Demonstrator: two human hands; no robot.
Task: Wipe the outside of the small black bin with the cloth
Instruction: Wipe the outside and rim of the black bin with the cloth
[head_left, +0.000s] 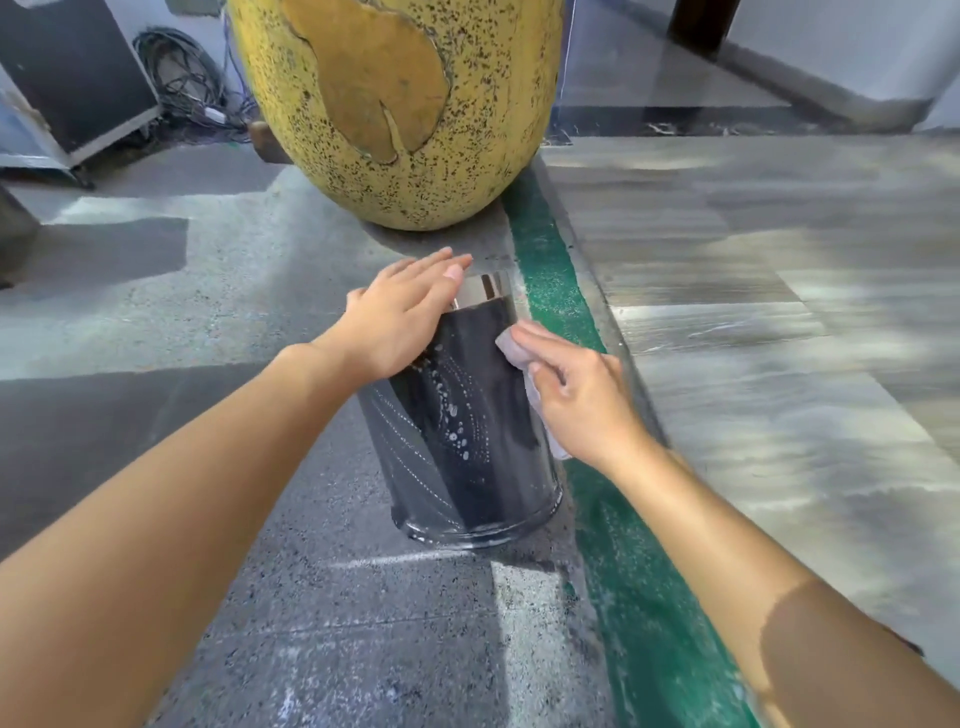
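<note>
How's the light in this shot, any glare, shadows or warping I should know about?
Head view: hard sunlight throws sharp shadow patches over the floor; the bin has glare on its chrome rim and wet base; dappled light streaks the pale tiles; wide-angle warping bends the forearms and the yellow planter; slight softness overall.

A lobby or entrance area of a building is suggested by a large speckled yellow planter (395, 104), polished stone floor (779, 312), and coiled cables (182, 78).
</note>
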